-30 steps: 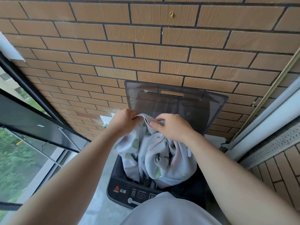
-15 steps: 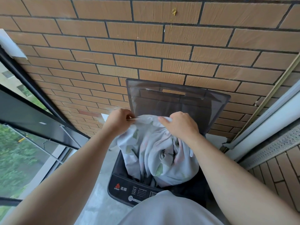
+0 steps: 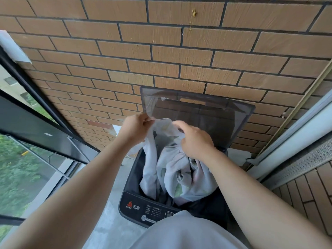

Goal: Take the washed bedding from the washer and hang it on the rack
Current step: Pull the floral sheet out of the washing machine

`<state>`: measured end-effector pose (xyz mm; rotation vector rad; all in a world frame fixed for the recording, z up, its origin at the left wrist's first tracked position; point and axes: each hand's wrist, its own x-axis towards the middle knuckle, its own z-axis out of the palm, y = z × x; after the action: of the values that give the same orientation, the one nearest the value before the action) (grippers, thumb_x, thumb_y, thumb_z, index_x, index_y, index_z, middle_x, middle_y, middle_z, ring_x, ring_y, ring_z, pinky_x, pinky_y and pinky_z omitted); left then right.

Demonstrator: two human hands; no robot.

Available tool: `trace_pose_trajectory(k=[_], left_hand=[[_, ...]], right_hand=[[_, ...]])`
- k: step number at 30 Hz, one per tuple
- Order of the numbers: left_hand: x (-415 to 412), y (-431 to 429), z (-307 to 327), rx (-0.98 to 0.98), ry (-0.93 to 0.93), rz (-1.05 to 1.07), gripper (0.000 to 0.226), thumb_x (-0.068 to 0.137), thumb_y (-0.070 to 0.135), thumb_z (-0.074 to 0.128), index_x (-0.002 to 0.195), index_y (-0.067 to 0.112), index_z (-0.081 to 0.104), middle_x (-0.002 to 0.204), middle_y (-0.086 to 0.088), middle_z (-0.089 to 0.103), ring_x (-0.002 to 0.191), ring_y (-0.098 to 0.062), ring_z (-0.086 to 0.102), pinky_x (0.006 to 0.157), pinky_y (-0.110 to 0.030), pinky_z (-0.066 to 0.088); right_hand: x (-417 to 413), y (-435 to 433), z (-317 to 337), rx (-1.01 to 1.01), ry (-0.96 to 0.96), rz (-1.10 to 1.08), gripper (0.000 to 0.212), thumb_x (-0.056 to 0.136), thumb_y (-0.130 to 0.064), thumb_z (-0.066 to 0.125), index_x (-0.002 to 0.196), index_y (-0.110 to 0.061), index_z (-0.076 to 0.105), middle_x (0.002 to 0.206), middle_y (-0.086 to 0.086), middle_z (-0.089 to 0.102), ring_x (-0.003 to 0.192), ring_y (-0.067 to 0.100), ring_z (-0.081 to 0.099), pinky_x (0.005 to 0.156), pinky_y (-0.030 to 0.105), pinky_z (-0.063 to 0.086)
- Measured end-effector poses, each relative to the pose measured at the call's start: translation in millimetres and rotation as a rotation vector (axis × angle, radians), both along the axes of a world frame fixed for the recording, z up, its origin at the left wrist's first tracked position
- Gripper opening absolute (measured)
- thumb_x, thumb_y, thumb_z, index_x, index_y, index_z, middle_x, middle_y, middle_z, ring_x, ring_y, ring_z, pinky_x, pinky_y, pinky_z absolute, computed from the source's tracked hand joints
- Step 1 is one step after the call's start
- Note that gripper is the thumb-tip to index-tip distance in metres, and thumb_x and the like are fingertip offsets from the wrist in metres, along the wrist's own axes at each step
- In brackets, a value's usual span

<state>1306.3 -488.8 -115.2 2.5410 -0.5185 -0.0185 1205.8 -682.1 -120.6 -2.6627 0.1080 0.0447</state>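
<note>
- my left hand (image 3: 135, 127) pinches the top edge of the pale printed bedding (image 3: 175, 169), fingers curled tight on the cloth.
- my right hand (image 3: 195, 141) grips a bunched fold of it just beside, fingers curled round.
- the bedding hangs from both hands, its lower bulk inside the dark top-load washer (image 3: 133, 203).
- the washer's lid (image 3: 215, 115) stands open against the brick wall (image 3: 161, 51).

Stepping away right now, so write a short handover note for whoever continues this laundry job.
Left hand: grips the top edge of the bedding.
Right hand: grips the bedding beside it.
Bedding: bunched, partly raised, its lower part inside the washer, whose lid stands open.
Done: lid open, bedding grasped.
Left: pull it out, hang it on the rack, which is not in view.
</note>
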Motion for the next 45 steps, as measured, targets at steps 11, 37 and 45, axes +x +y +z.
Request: trace_pose_trajectory(k=[11, 37, 45], left_hand=[[-15, -17, 17, -0.005, 0.008, -0.318, 0.063, 0.075, -0.014, 0.044, 0.112, 0.027, 0.074, 0.104, 0.010, 0.075, 0.094, -0.004, 0.068, 0.085, -0.021, 0.055], [-16, -5, 2, -0.064, -0.146, -0.107, 0.026, 0.085, 0.044, 0.070, 0.073, 0.020, 0.071, 0.070, 0.009, 0.067, 0.065, -0.012, 0.061, 0.058, -0.028, 0.047], [-22, 0, 5, -0.068, -0.027, -0.204, 0.015, 0.081, 0.033, 0.078, 0.092, 0.023, 0.074, 0.091, 0.013, 0.070, 0.083, -0.007, 0.063, 0.069, -0.019, 0.045]], right_hand=[[-1, 5, -10, -0.017, 0.200, -0.056, 0.037, 0.093, -0.062, 0.047, 0.125, -0.048, 0.058, 0.107, 0.001, 0.069, 0.099, 0.028, 0.065, 0.071, 0.033, 0.049], [-8, 16, -7, 0.017, 0.132, -0.077, 0.055, 0.073, -0.083, 0.053, 0.093, -0.033, 0.055, 0.089, -0.010, 0.061, 0.076, 0.014, 0.061, 0.059, 0.031, 0.044], [-2, 15, -11, 0.046, 0.074, -0.179, 0.038, 0.101, -0.045, 0.035, 0.075, -0.024, 0.053, 0.082, 0.002, 0.061, 0.077, 0.028, 0.059, 0.060, 0.033, 0.041]])
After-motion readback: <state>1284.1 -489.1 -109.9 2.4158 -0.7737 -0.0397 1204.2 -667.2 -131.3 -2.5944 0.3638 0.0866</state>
